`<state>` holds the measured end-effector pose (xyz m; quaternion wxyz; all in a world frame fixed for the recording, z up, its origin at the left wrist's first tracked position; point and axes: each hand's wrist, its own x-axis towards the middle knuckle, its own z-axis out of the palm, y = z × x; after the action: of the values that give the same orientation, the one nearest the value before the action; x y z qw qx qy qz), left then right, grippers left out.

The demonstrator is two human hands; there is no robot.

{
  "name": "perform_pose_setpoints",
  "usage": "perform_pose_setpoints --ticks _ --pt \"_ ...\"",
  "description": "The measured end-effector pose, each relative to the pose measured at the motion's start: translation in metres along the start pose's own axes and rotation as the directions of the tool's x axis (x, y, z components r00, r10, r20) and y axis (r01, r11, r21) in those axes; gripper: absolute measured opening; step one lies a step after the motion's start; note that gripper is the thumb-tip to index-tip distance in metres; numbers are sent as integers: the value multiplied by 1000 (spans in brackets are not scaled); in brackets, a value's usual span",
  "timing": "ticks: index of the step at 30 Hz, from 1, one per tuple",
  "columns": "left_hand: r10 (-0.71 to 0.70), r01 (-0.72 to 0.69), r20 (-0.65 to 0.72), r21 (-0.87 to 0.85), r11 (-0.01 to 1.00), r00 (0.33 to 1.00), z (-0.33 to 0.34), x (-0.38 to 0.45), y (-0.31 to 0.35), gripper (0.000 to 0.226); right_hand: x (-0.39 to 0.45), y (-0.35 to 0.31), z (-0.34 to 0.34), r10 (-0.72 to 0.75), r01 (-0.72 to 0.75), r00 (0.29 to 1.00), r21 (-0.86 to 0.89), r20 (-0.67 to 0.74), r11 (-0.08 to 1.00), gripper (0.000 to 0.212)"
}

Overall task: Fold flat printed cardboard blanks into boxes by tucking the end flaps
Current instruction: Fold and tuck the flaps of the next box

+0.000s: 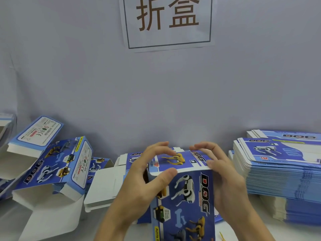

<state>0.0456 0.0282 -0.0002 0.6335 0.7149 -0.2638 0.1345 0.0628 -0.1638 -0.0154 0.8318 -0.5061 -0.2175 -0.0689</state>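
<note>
Two hands around glossy rectangular box

A pale table is seen; folded boxes are laid on it at nine o'clock; a low stack of white-faced blanks is set near centre; a tall stack of printed blanks is piled at three o'clock.

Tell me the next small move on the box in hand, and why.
Probably push the top flap down and tuck its white edge into the box. Both the left hand and right hand already hold it upright, and the flap lies folded over the open end but not tucked.
</note>
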Motion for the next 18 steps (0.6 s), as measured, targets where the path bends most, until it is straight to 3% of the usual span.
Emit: perform_pose_setpoints --ticks 3,8,14,18 --pt "-7 7 -3 -49 999 1000 -3 0 2 31 -2 2 -2 22 -20 998 -28 64 999 36" --pt "-38 39 15 -76 996 999 -5 -1 -3 26 -3 5 -1 73 -55 995 -221 74 974 59" --pt "104 -97 -100 72 993 990 2 4 -13 17 -1 9 -1 36 -23 998 -284 43 959 54" --pt "130 -122 -142 63 991 981 7 7 -20 16 -2 8 -1 50 -38 998 -255 41 966 52"
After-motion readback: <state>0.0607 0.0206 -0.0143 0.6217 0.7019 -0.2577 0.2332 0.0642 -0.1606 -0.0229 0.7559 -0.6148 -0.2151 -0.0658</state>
